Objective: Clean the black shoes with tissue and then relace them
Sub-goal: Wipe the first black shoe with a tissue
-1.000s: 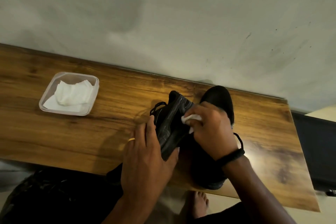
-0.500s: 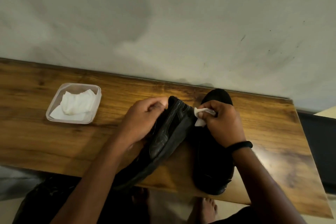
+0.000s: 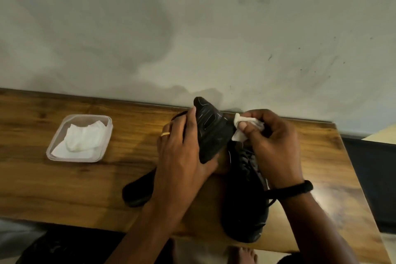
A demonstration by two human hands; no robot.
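Since half a second back, the left hand (image 3: 182,161) has slid off the end of the shoe down to its middle, and the shoe now stands steeper with the sole turned up at the camera.

Left fingers (image 3: 188,122) reach up along the far side of the held shoe (image 3: 211,133) and the thumb hooks round the near edge, so that's a firm wrap-around grip. There's a gold ring (image 3: 165,134) on one finger. That shoe runs diagonally, with its top end up by the wall (image 3: 192,28) and its low end down and left on the table (image 3: 64,188).

On the other side, the right thumb and curled fingers (image 3: 260,117) pinch a scrunched white tissue (image 3: 255,123). The tissue sits right at the right-hand edge of the held shoe's sole; looks like it's touching, but it's close enough that I can't swear to it. The right hand (image 3: 276,148) has a black wristband (image 3: 295,188) at the wrist.

Under that hand the second shoe (image 3: 246,188) lies flat on the wooden table, its near end sticking out past the table's front edge.

Well off to the left, a clear plastic tub (image 3: 107,133) sits on the table with spare tissues (image 3: 83,139) in it. A bare foot (image 3: 242,255) pokes out below the table edge.
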